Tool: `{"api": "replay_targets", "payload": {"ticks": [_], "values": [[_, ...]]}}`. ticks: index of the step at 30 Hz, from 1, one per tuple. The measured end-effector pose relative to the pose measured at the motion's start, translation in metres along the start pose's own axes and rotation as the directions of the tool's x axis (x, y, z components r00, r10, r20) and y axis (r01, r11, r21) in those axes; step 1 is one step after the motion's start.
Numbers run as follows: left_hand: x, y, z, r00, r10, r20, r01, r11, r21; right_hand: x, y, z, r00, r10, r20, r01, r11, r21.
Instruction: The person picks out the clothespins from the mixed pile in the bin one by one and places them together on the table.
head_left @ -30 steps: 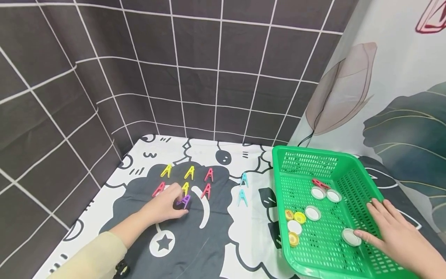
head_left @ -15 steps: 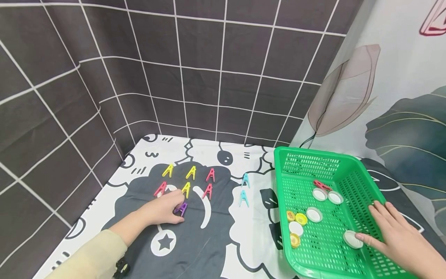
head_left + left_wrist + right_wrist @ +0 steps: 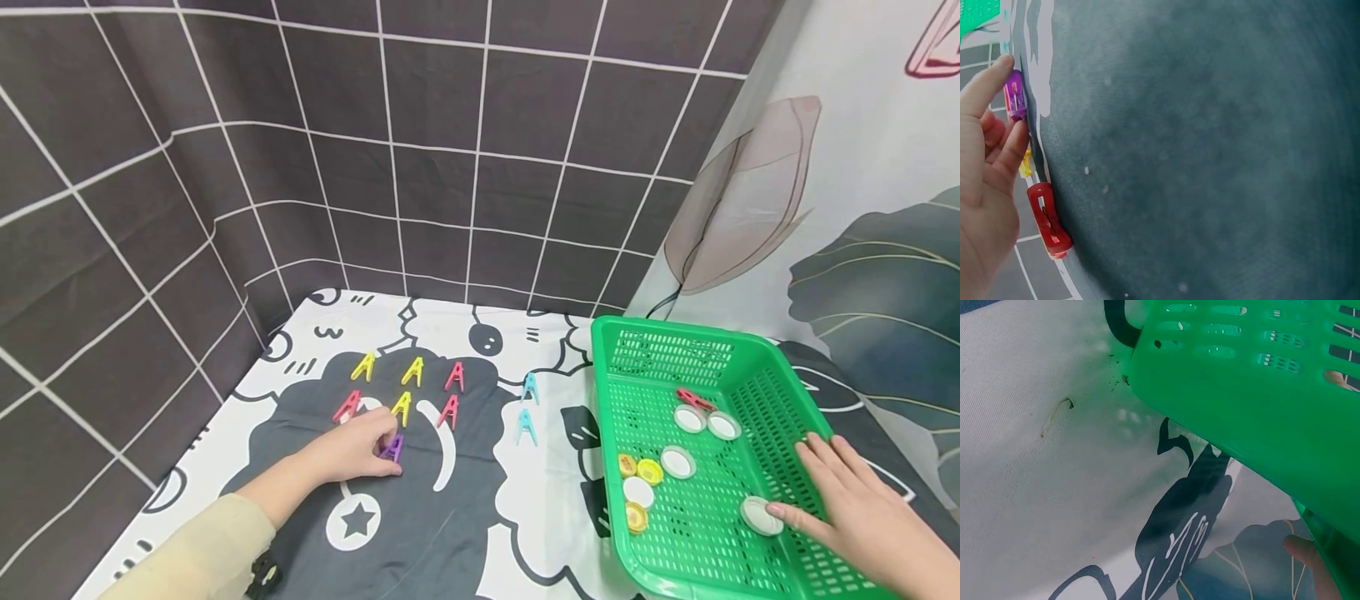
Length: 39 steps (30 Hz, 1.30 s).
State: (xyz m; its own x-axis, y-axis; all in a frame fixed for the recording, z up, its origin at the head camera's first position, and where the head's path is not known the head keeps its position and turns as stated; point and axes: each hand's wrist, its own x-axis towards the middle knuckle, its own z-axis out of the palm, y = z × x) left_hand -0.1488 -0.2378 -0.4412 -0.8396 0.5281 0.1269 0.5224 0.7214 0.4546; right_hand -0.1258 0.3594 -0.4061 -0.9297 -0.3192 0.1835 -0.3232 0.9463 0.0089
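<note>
Left hand (image 3: 348, 454) is pinching one purple clothespin (image 3: 392, 448), long axis running toward upper right; three yellow, three red, two blue pegs lying nearby.

Right hand (image 3: 855, 517) is resting flat-fingered on a white cap (image 3: 759, 515).

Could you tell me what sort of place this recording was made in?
Probably a staged tabletop set rather than a real room: a cartoon-print cloth covers the surface, dark tile-pattern sheeting hangs behind, and a leaf-print curtain closes the right side.
</note>
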Motion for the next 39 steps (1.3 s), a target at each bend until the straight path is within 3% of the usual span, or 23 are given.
{"api": "replay_targets", "payload": {"ticks": [11, 18, 24, 28, 33, 39], "values": [[-0.004, -0.004, 0.001, 0.996, -0.083, -0.029, 0.083, 0.997, -0.003, -0.002, 0.0, -0.001, 1.0, 0.02, 0.005, -0.02, 1.0, 0.004], [-0.004, -0.002, -0.001, 0.998, -0.066, -0.009, 0.066, 0.997, 0.029, -0.003, 0.0, 0.0, 1.0, 0.005, -0.004, -0.005, 1.0, 0.003], [-0.005, -0.001, -0.003, 0.998, -0.065, 0.007, 0.065, 0.998, 0.003, -0.003, 0.0, -0.001, 0.999, -0.029, -0.037, 0.029, 1.0, 0.009], [-0.004, 0.0, -0.008, 0.997, -0.072, -0.011, 0.072, 0.997, 0.006, -0.002, -0.001, -0.003, 0.998, -0.038, -0.04, 0.039, 0.999, 0.018], [0.012, 0.01, -0.027, 0.994, -0.062, -0.095, 0.065, 0.997, 0.028, -0.001, -0.003, -0.004, 0.999, -0.03, -0.035, 0.031, 0.999, 0.024], [0.051, 0.037, -0.048, 0.99, 0.013, -0.143, -0.011, 1.0, 0.02, -0.002, -0.003, -0.003, 1.0, -0.02, -0.004, 0.02, 0.999, 0.036]]}}
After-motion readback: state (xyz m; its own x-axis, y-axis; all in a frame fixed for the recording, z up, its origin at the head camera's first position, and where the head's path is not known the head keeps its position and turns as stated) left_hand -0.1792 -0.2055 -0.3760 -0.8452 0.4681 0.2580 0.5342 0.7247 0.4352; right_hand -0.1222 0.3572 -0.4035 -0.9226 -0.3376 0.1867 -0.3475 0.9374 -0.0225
